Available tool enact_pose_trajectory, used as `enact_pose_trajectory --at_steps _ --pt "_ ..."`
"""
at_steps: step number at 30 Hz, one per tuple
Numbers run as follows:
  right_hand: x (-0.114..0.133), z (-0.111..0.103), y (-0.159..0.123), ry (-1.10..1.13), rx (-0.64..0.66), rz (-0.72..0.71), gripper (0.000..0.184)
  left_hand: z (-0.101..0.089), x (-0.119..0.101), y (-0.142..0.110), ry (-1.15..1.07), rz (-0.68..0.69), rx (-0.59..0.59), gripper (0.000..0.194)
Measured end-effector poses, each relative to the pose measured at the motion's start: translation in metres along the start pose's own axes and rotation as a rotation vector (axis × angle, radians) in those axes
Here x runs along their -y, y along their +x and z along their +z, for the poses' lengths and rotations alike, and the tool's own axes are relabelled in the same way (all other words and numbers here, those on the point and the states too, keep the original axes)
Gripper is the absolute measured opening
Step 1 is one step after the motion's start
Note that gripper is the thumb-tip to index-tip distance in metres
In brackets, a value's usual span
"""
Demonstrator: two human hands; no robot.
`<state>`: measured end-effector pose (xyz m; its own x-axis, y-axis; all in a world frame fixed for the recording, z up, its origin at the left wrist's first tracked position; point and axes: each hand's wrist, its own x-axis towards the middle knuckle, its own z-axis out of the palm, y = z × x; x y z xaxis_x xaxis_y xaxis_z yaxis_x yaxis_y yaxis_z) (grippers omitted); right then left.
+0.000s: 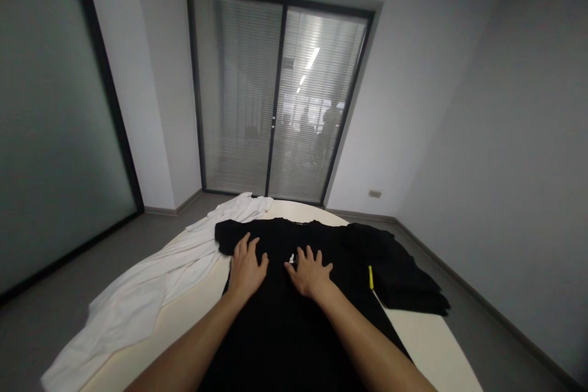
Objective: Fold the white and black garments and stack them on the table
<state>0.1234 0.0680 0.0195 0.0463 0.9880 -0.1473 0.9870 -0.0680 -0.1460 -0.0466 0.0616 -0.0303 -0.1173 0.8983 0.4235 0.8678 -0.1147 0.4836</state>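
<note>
A black T-shirt lies spread over the table, its collar toward the far edge and its body running toward me. On the left part of its chest rests my left hand, fingers apart and holding nothing. My right hand is spread on the chest near the middle, beside a small white print. Both palms face down on the cloth. The shirt's right sleeve is hard to tell from the dark clothes beside it.
White cloth lies crumpled along the table's left edge. To the right sits a stack of folded black clothes, with a yellow strip near it. The pale table has a curved far edge. Beyond stand glass doors with blinds.
</note>
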Motion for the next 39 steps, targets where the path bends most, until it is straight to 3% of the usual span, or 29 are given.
enact_pose_trajectory --at_steps 3,6,8,11,16,25,29,33,39 --pt "-0.015 0.013 -0.026 0.040 -0.029 -0.048 0.076 -0.011 0.011 0.006 -0.004 -0.062 -0.211 0.045" --pt "-0.029 0.027 -0.043 0.101 -0.174 -0.139 0.074 -0.021 0.031 0.012 -0.048 -0.234 -0.290 0.048" --pt "-0.034 0.032 -0.049 0.124 -0.241 -0.198 0.071 -0.025 0.046 0.015 -0.136 -0.335 -0.262 0.048" --pt "-0.038 0.032 -0.055 0.144 -0.228 -0.268 0.068 -0.030 0.066 0.020 -0.203 -0.337 -0.204 0.041" --pt "-0.040 0.028 -0.057 0.171 -0.199 -0.308 0.069 -0.034 0.078 0.029 -0.306 -0.255 -0.142 0.034" --pt "-0.041 0.030 -0.054 0.173 -0.199 -0.315 0.067 -0.025 0.076 0.033 -0.497 0.034 -0.187 0.055" --pt "-0.040 0.031 -0.054 0.171 -0.194 -0.305 0.066 -0.029 0.080 0.033 -0.430 -0.035 -0.212 0.048" --pt "-0.040 0.030 -0.055 0.168 -0.185 -0.309 0.064 -0.034 0.087 0.037 -0.408 -0.191 -0.189 0.046" --pt "-0.040 0.031 -0.053 0.161 -0.182 -0.302 0.064 -0.025 0.096 0.036 -0.480 -0.368 -0.157 0.048"
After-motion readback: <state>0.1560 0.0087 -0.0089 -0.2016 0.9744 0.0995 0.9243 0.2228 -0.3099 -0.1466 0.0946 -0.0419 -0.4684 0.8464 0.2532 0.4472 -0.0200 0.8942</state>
